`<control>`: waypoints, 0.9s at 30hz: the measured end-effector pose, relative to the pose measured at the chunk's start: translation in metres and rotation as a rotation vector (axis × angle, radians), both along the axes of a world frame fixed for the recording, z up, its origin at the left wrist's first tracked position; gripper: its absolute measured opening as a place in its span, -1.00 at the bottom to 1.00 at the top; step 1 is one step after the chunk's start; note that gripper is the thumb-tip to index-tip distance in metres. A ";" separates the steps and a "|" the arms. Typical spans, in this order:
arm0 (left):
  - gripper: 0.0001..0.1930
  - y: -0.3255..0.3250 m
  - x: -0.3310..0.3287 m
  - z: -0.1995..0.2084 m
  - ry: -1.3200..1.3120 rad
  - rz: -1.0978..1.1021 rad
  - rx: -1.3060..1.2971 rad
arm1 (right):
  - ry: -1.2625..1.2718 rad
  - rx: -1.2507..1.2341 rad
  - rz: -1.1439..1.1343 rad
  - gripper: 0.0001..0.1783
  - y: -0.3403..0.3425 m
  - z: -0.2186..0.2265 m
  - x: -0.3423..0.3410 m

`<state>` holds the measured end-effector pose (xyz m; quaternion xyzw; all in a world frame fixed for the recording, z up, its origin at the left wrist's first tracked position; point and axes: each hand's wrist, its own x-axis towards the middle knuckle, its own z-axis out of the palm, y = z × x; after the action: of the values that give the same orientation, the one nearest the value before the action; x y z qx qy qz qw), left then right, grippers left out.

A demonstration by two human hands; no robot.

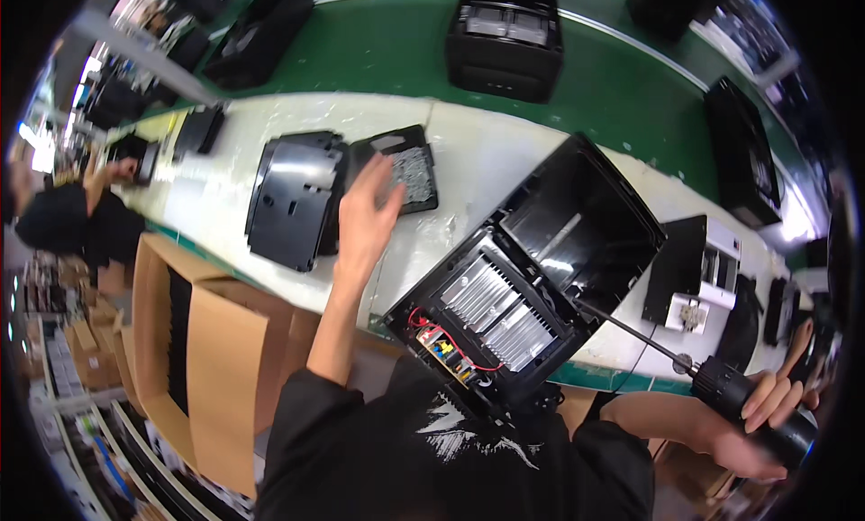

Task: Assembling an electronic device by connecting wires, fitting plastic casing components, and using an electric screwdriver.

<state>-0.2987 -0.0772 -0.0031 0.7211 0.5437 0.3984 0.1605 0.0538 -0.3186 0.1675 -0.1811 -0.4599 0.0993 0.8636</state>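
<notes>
My right hand (773,402) is wrapped round a black electric screwdriver (721,383) at the lower right. Its long thin shaft points up and left, with the tip over the black housing (622,224). That housing lies opened out in front of me, with silver finned heat sinks (500,309) and a small circuit board (441,348) with red wires in its near part. To the left, my left hand (368,206) hovers at the near edge of a black tray (423,134) of small grey metal pieces, probably screws. Its thumb and fingers are apart, and nothing shows in them.
Black moulded panels (293,201) lie stacked left of the tray on the white bench (459,125). An open cardboard box (225,359) stands below the bench's left edge. A white-and-black machine (712,278) sits at right. Another person (68,219) works at far left; black housings (505,57) stand beyond the bench.
</notes>
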 end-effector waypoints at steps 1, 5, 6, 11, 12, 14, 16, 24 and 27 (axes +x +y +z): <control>-0.57 -0.011 0.005 0.010 -0.200 -0.076 -0.368 | 0.024 -0.024 -0.096 -0.24 -0.012 -0.004 0.007; -0.25 -0.037 0.000 0.033 -0.294 -0.821 -0.749 | 0.069 -0.110 -0.152 -0.37 -0.056 -0.015 0.018; -0.19 -0.040 0.003 0.038 -0.132 -0.936 -0.706 | 0.140 -0.199 -0.249 -0.44 -0.068 -0.018 0.018; -0.13 -0.032 0.017 0.048 -0.077 -0.887 -0.889 | 0.188 -0.197 -0.055 -0.59 -0.081 -0.022 0.017; -0.14 -0.031 0.017 0.048 -0.049 -0.894 -0.870 | 0.190 -0.250 -0.019 -0.59 -0.082 -0.021 0.020; -0.14 -0.024 0.019 0.056 -0.020 -0.925 -0.895 | 0.077 -0.367 -0.098 -0.26 -0.095 -0.026 0.032; -0.16 -0.014 0.036 0.068 0.101 -0.946 -0.926 | 0.117 -0.472 -0.254 -0.35 -0.093 -0.031 0.029; -0.22 0.025 0.110 0.070 0.334 -1.156 -0.865 | -0.034 -1.003 -0.470 -0.25 -0.102 -0.052 0.012; -0.39 0.015 0.141 0.065 0.250 -1.206 -0.632 | -0.025 -1.121 -0.390 -0.30 -0.112 -0.060 0.002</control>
<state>-0.1578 -0.0625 0.0619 0.8566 0.1524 -0.0241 0.4924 0.0555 -0.4309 0.1072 -0.6918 -0.3057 0.1645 0.6332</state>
